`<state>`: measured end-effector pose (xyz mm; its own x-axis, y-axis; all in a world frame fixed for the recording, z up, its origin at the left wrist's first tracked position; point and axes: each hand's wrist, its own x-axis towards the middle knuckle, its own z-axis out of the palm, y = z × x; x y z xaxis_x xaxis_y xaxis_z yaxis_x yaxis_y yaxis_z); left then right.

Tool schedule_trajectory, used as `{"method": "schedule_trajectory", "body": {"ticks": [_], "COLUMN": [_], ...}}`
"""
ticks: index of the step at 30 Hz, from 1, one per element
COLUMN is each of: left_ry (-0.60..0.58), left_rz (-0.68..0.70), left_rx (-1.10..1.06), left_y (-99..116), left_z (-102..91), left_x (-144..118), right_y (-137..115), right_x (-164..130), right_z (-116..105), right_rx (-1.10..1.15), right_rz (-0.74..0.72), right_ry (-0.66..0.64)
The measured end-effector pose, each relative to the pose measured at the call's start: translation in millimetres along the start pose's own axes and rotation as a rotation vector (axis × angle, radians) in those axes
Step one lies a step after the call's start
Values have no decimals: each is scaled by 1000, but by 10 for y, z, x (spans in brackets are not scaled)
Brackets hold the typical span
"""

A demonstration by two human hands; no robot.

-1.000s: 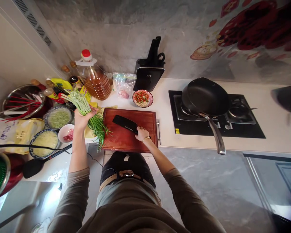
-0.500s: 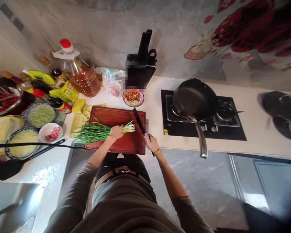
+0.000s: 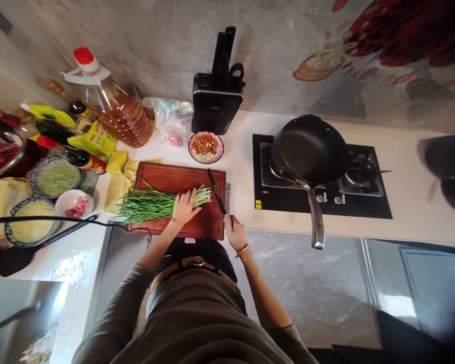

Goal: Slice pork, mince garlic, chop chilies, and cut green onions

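Observation:
A bunch of long green chives [image 3: 147,205] lies across the reddish-brown cutting board [image 3: 174,174], white ends toward the right. My left hand [image 3: 184,208] rests flat on the bunch near those white ends, fingers spread and thumb out to the side. In my right hand [image 3: 234,232] is the handle of a dark-bladed knife [image 3: 216,191], gripped with closed fingers at the board's right edge. Its blade points up and left over the board, just right of the white ends and apart from them.
Behind the board stand a plate of chopped red chilli and garlic [image 3: 206,147], a knife block [image 3: 217,108] and an oil jug [image 3: 117,116]. A wok [image 3: 311,149] sits on the stove at right. Bowls of shredded food [image 3: 55,177] and a small meat bowl [image 3: 76,205] are at left.
My left hand has gone from being wrapped around the chives to lying flat on them with fingers spread. The knife stays in my right hand, its blade slightly turned. The view has shifted a little.

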<state>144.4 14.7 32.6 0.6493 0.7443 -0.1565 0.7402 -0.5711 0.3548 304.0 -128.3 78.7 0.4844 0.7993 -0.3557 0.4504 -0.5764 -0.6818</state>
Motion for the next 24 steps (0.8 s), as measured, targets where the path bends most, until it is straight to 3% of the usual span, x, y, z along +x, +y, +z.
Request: {"method": "schedule_trajectory", "body": {"ticks": [6, 13, 20, 24], "left_ry": [21, 148, 176, 178], "left_rz": [-85, 43, -95, -93], "left_rx": [-36, 30, 78, 93], "left_y": [27, -155, -106, -124], "left_z": [65, 126, 330, 373], "left_x": [-1, -101, -64, -26], "right_y": [-167, -224, -311, -367], "right_x": [-167, -136, -60, 60], "right_z": [-40, 134, 22, 64], "right_rx": [-91, -222, -272, -359], "right_rz": [-34, 51, 60, 114], "right_ry": [-89, -193, -290, -353]}}
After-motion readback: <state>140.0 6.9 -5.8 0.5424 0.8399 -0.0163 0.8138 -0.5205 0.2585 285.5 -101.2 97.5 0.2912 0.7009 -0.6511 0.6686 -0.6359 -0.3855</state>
